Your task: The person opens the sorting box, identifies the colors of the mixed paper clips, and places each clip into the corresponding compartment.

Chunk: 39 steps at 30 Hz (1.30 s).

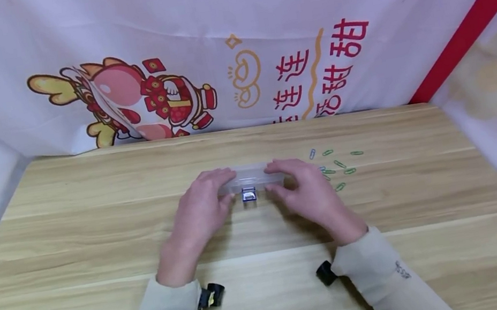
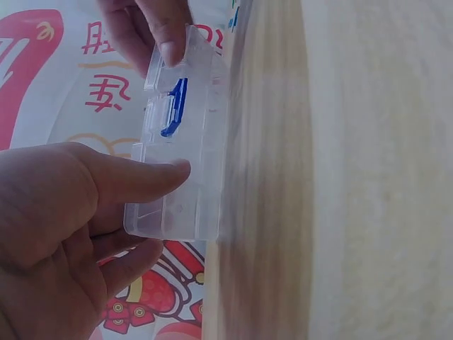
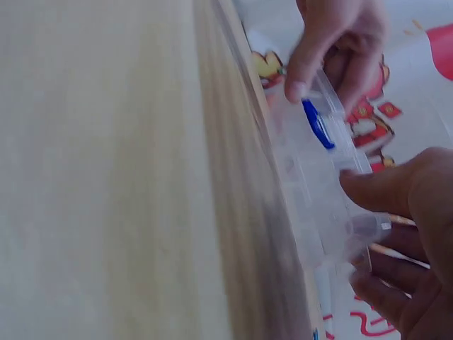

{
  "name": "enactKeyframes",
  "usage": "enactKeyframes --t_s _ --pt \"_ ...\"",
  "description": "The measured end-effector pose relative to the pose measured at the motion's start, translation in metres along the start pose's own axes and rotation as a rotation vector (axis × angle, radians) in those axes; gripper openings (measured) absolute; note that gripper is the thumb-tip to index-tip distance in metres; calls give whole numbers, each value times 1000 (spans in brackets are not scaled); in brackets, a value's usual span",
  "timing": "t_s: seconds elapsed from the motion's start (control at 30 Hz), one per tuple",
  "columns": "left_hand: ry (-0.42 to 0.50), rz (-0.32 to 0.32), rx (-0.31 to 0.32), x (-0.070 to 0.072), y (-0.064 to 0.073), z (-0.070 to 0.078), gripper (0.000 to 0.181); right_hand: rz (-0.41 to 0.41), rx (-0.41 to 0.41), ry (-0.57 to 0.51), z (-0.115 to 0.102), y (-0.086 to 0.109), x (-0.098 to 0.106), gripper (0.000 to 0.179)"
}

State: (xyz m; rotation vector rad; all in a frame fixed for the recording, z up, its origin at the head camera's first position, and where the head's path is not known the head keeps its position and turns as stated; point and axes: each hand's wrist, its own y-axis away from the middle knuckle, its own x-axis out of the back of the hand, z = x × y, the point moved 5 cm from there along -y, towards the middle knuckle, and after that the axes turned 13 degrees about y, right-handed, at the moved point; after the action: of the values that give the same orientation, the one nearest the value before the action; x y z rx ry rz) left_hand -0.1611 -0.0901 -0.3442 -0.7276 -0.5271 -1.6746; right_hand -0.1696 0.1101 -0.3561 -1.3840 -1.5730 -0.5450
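As the left hand and right hand grip the box between them, partly covering its ends, I can't tell whether it touches the table beneath.

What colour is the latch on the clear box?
The latch is blue, seen best in the left wrist view.

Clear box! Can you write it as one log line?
clear box: held; left fingers: left end; right fingers: right end; blue latch: near side; paper clips: right of box
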Motion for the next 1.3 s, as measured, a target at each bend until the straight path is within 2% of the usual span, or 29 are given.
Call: enactKeyframes --t_s 0.4,0.87,1.13,1.3 --pt "-3 35 -12 -2 0 1 54 11 17 -46 12 -3 3 28" --pt "23 42 -24 -5 0 -2 54 39 43 -59 11 -1 5 25" --pt "134 -19 6 -1 -3 -10 52 7 0 -64 14 -2 5 25" --pt "189 8 32 2 -7 -18 53 10 11 -70 15 -2 5 25"
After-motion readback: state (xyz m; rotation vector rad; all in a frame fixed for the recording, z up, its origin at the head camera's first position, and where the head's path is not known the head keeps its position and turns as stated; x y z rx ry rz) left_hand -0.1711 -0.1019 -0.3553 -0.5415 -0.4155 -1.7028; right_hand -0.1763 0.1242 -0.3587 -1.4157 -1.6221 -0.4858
